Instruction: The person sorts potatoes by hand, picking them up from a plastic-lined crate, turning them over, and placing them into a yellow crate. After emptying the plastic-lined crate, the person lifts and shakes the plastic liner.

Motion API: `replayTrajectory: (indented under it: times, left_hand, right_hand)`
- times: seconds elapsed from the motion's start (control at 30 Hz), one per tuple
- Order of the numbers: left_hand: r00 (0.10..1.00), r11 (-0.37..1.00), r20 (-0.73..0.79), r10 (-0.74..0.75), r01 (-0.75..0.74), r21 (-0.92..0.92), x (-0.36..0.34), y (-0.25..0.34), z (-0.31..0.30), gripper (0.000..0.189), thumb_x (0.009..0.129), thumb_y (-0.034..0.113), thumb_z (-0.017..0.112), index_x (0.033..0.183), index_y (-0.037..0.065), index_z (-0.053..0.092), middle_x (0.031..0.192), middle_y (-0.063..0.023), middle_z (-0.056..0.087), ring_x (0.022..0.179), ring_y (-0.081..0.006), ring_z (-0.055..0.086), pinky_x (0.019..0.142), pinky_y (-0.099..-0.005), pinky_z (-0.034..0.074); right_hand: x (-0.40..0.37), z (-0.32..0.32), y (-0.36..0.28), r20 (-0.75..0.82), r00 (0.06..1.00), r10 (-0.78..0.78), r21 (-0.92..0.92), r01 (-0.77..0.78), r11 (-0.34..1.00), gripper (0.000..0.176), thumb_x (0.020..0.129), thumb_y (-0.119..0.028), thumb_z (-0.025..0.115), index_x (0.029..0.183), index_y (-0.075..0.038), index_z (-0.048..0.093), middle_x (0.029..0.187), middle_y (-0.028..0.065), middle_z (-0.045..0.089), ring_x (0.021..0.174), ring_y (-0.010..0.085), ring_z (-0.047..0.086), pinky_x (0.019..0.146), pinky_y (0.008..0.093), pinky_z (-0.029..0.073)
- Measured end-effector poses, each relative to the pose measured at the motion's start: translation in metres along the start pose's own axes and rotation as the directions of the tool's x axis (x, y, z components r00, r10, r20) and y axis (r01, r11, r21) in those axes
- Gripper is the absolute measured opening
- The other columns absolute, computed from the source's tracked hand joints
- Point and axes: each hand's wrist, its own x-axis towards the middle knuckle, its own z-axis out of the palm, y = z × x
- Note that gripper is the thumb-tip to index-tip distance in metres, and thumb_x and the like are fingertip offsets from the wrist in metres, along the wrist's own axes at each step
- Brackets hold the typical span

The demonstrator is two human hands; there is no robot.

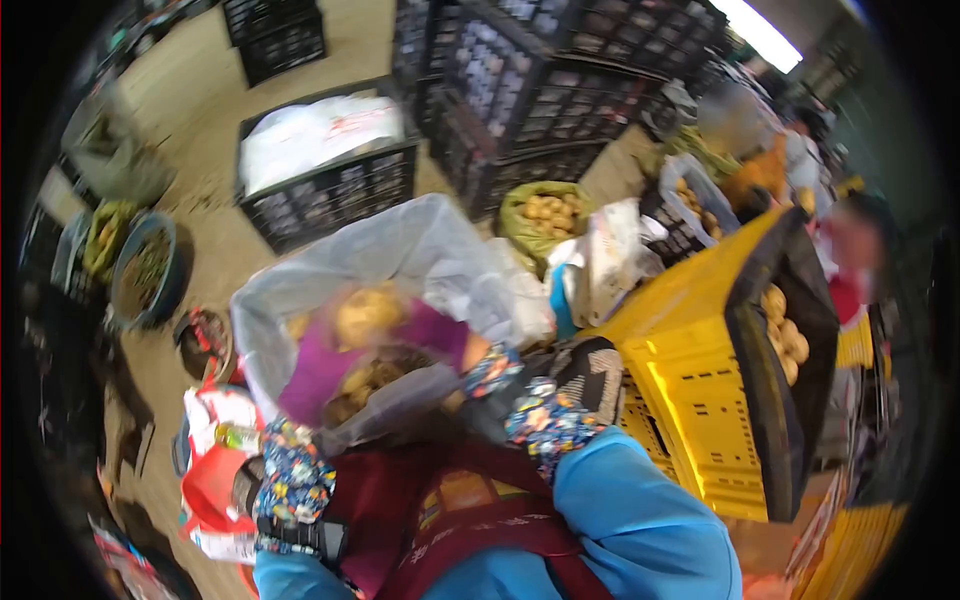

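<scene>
Both my hands wear purple gloves and meet over a crate lined with clear plastic (350,255) in front of me. Between them is a large blurred potato (370,316). My left hand (318,365) is curved round its left side, and my right hand (432,330) lies against its right side. Below the gloves, more potatoes (362,385) and some dark matter show in the lined crate, partly hidden by the gloves. A yellow crate (680,360) stands tilted on the right, with a dark lining and several potatoes (785,335) inside.
Ahead is a black crate (335,195) holding a white bag, beside tall stacked black crates (520,100). A green sack of potatoes (545,215) stands behind the lined crate. On the left are a round tub (145,270) and a red basin (215,488). People work at the right.
</scene>
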Motion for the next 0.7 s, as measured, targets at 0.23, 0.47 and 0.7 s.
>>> replayTrajectory:
  times: [0.23, 0.47, 0.7]
  left_hand:
    - [0.982, 0.985, -0.181, 0.06, -0.029, 0.168, -0.006, -0.033, -0.009, 0.048, 0.103, 0.021, 0.044, 0.146, -0.001, 0.037, 0.147, -0.0175, 0.041, 0.134, -0.0289, 0.045, 0.11, -0.0396, 0.038]
    - [0.967, 0.991, -0.218, 0.131, -0.121, 0.059, -0.002, 0.014, 0.006, 0.057, 0.105, 0.035, 0.035, 0.148, -0.002, 0.032, 0.148, -0.0199, 0.042, 0.137, -0.0312, 0.042, 0.115, -0.0417, 0.031]
    - [0.961, 0.986, -0.273, -0.041, -0.005, -0.167, -0.011, -0.011, -0.01, 0.055, 0.106, 0.034, 0.035, 0.148, -0.001, 0.034, 0.146, -0.0238, 0.042, 0.136, -0.0343, 0.043, 0.113, -0.0419, 0.034]
  right_hand:
    - [0.002, 0.003, 0.042, 0.025, 0.972, -0.232, 0.13, 0.227, 0.965, 0.084, 0.079, -0.035, 0.081, 0.144, -0.005, 0.037, 0.136, 0.0123, 0.052, 0.129, 0.0255, 0.048, 0.108, 0.0382, 0.039]
    - [-0.037, 0.002, -0.032, -0.05, 0.861, -0.506, 0.882, 0.275, 0.382, 0.071, 0.086, -0.073, 0.046, 0.129, -0.017, 0.05, 0.129, 0.0116, 0.057, 0.122, 0.0318, 0.053, 0.092, 0.0558, 0.048]
    - [-0.193, -0.054, -0.232, -0.156, 0.12, -0.98, 0.865, 0.495, -0.077, 0.048, 0.086, -0.047, 0.062, 0.126, -0.021, 0.061, 0.136, -0.0057, 0.055, 0.123, 0.0148, 0.053, 0.102, 0.0425, 0.042]
